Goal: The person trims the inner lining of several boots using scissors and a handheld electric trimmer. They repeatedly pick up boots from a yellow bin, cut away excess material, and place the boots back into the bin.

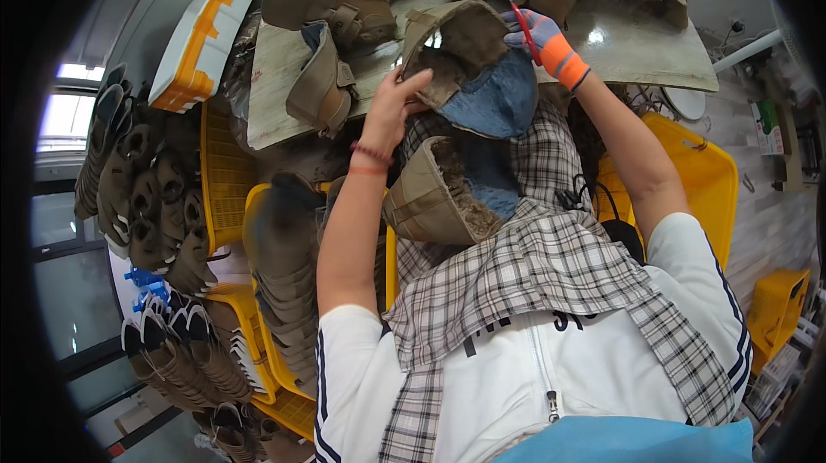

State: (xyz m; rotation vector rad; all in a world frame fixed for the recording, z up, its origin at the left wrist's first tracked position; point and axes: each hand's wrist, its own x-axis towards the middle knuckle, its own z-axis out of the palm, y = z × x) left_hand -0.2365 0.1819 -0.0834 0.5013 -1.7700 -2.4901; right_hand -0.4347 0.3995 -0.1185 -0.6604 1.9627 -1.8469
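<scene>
My bare left hand (390,110) is closed on the left edge of a khaki boot upper (454,26), thumb at its opening. Furry brown lining and a blue patch of lining show inside. My right hand (552,48), in a grey and orange glove, is closed round a pair of red-handled scissors (526,36) at the upper's right side. The thin blade points up and away. A second khaki upper (430,196), also fur-lined with blue inside, lies on my lap over the checked apron (516,269).
More khaki uppers (331,0) lie across the pale worktable (632,50). Yellow crates (675,175) stand on both sides, some holding stacked uppers (288,274). Finished-looking shoes (194,342) are stacked at the left. A white and orange box (202,41) stands at the far left.
</scene>
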